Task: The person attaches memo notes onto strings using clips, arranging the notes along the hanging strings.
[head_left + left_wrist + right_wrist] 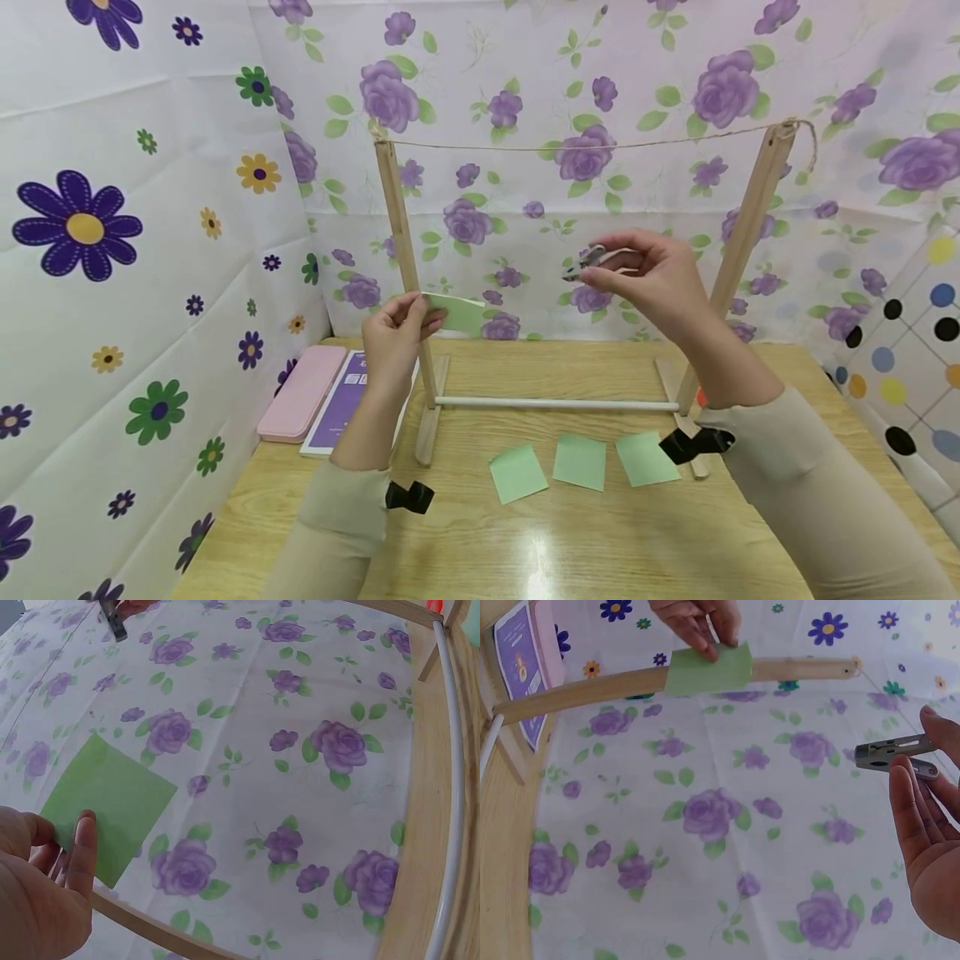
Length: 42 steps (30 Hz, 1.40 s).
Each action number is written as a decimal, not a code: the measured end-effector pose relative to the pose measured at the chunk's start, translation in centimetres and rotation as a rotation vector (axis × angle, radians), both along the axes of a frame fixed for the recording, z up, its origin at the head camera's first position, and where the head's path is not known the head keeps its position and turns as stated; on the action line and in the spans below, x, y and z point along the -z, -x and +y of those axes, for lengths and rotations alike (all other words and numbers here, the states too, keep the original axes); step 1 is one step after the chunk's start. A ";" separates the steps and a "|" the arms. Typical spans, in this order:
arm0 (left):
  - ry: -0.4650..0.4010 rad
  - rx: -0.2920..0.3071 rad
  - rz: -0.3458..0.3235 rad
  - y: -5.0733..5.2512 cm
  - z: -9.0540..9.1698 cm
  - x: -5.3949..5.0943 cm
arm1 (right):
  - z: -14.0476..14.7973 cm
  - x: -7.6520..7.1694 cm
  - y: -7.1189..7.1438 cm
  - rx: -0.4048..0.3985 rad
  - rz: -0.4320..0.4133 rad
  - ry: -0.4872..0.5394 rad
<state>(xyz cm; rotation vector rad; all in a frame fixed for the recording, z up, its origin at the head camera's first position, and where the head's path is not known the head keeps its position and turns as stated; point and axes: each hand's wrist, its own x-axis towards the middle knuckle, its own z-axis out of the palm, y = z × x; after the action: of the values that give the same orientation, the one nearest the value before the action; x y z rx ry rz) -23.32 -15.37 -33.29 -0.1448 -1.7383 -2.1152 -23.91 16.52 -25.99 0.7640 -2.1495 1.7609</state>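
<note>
My left hand (395, 337) pinches a green paper square (459, 314) by its edge, in front of the left wooden post. In the left wrist view the paper (112, 806) is spread nearly flat to the camera, with fingers on its lower left side. My right hand (651, 273) pinches a grey metal clothespin (582, 264) between thumb and fingers, held up below the string. From the right wrist view, the clothespin (895, 753) points left, its two arms between thumb and fingers. Both things are in the air, apart from each other and from the string (525, 148).
A wooden frame with a left post (401, 225), a right post (750, 225) and a white crossbar (555, 404) stands on the table (465, 550). Three green paper squares (581, 462) lie before it. A pink case (303, 392) and a purple book (348, 408) lie left.
</note>
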 end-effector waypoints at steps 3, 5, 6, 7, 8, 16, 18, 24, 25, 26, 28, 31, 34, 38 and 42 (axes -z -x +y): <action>-0.025 -0.007 0.011 0.1 0.2 -0.6 | -1.1 -1.0 0.4 -0.028 0.022 0.025; -0.039 -0.010 0.010 0.1 0.3 -0.9 | -1.6 -1.6 0.7 -0.042 0.040 0.035; -0.046 -0.011 0.009 0.1 0.4 -1.1 | -1.9 -1.9 0.8 -0.047 0.053 0.037; -0.054 -0.011 0.007 0.2 0.4 -1.2 | -2.1 -2.2 0.9 -0.046 0.065 0.032; -0.058 -0.011 0.006 0.2 0.5 -1.3 | -2.3 -2.5 1.0 -0.045 0.080 0.025; 0.039 -0.140 -0.016 0.6 0.9 -2.5 | -3.9 -5.4 1.1 -0.049 0.164 0.010; 0.085 -0.194 -0.033 0.7 0.9 -2.9 | -4.4 -6.2 1.0 -0.041 0.202 -0.004; 0.127 -0.243 -0.018 0.9 1.0 -4.1 | -6.0 -8.9 1.2 -0.029 0.314 -0.025; 0.131 -0.245 -0.012 1.0 1.0 -4.2 | -6.3 -9.4 1.3 -0.021 0.327 -0.030; 0.137 -0.244 -0.005 1.0 1.0 -4.4 | -6.5 -9.7 1.3 -0.013 0.334 -0.035; 0.154 -0.244 0.016 1.2 1.0 -4.7 | -7.1 -10.5 1.6 0.004 0.356 -0.056; 0.183 -0.252 0.055 1.5 0.8 -5.3 | -8.0 -11.5 2.0 0.030 0.385 -0.101; 0.195 -0.266 0.084 1.9 0.5 -5.9 | -8.8 -12.4 2.4 0.045 0.411 -0.145; 0.171 -0.264 0.082 2.0 0.2 -6.7 | -9.6 -13.5 2.8 0.077 0.443 -0.201; 0.143 -0.252 0.077 2.1 0.1 -7.3 | -10.4 -14.2 3.2 0.101 0.469 -0.250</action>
<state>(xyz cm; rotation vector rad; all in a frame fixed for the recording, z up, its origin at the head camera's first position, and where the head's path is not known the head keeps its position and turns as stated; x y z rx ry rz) -25.40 -15.31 -25.95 -0.0430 -1.7607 -1.7852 -27.11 6.11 -11.82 0.9930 -2.0518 1.1319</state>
